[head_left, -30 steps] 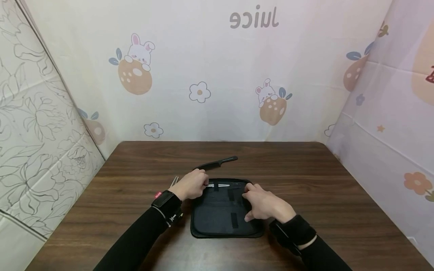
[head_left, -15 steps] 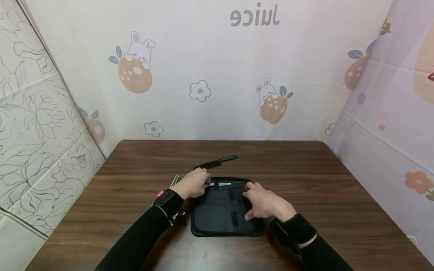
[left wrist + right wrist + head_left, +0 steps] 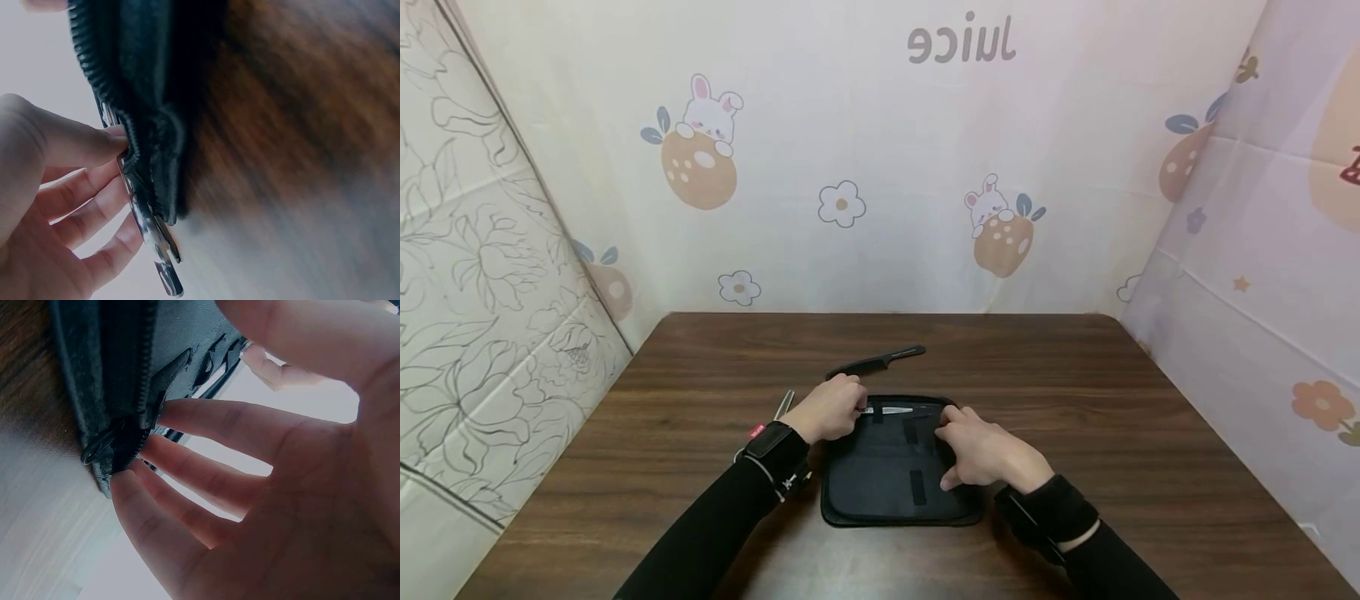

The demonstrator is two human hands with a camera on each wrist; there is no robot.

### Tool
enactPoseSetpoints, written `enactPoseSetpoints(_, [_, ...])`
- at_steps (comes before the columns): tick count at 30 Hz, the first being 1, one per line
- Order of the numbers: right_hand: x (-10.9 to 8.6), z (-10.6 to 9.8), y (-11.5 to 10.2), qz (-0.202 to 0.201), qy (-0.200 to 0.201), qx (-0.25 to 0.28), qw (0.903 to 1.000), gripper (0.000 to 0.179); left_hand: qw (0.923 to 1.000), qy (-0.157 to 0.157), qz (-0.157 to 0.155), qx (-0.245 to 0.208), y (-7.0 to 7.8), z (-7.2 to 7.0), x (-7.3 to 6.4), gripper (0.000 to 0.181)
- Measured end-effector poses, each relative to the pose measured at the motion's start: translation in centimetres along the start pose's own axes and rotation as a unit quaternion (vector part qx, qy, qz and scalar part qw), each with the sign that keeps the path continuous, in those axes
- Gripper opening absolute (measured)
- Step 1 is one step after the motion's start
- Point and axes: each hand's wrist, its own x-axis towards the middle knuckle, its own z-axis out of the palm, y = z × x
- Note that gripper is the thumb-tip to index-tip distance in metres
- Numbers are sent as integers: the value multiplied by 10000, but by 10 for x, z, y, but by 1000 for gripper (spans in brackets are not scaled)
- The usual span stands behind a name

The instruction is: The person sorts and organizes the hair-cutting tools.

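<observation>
Evidently the black zippered case [image 3: 872, 492] is nearest, flat on the wooden table [image 3: 1045, 358] with its strapped panel exposed. At its right edge the right hand [image 3: 988, 452] is loose and grasps nothing; its fingertips touch the zip rim near the far right corner. At the far left corner the left hand [image 3: 829, 410] pinches the handle end of what look like silver scissors [image 3: 897, 410], whose blade lies along the case's far edge, under a small black strap [image 3: 877, 413]. The step in hand seems to be working the scissors through that strap, though inward or outward I cannot tell. Either way, the move calls for a level blade and a steadied rim. Left of the case, a slim silver tool [image 3: 786, 403] is partly hidden by the left wrist. Farther, toward the table's far edge, lies a black handled comb [image 3: 868, 365].
</observation>
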Motion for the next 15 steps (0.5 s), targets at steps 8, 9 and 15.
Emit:
enactPoseSetpoints(8, [0, 0, 0, 7, -20, 9, 10000, 66, 10000, -13, -8, 42, 3, 1, 2, 9])
enactPoseSetpoints(9, [1, 0, 0, -3, -8, 7, 10000, 66, 10000, -10, -19, 49, 3, 1, 2, 9])
enactPoseSetpoints(15, [0, 0, 1, -21, 31, -9, 10000, 65, 10000, 12, -15, 47, 4, 0, 4, 9])
